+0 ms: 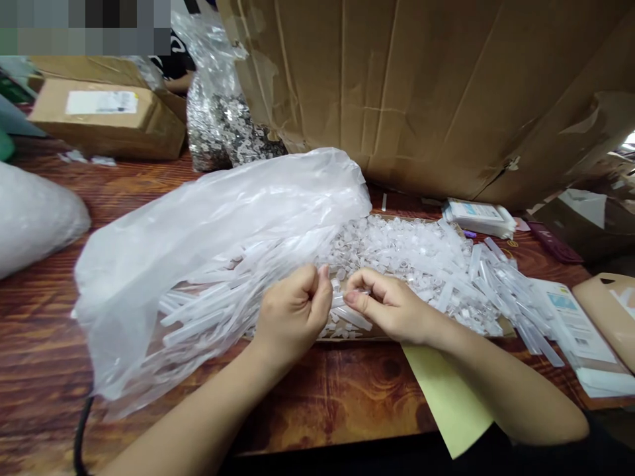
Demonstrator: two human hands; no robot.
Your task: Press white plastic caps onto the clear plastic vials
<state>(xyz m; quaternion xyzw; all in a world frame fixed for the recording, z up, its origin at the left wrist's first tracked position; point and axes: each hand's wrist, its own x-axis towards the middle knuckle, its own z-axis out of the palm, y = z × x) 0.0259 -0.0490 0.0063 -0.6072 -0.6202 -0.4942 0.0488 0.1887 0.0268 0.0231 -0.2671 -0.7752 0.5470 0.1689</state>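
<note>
My left hand is closed in a fist, thumb pressed on the curled fingers; what it holds, if anything, is hidden. Close by on the right, my right hand pinches a small clear plastic piece between thumb and fingertips. Both hands are over a shallow cardboard tray heaped with small clear plastic parts. To the left, an open translucent plastic bag spills long clear plastic strips. More clear strips lie in a pile at the tray's right end.
A large cardboard box stands behind the tray. Left of it are a bag of metal parts and a smaller carton. Labelled packets lie at right, and yellow paper sticks out under my right forearm.
</note>
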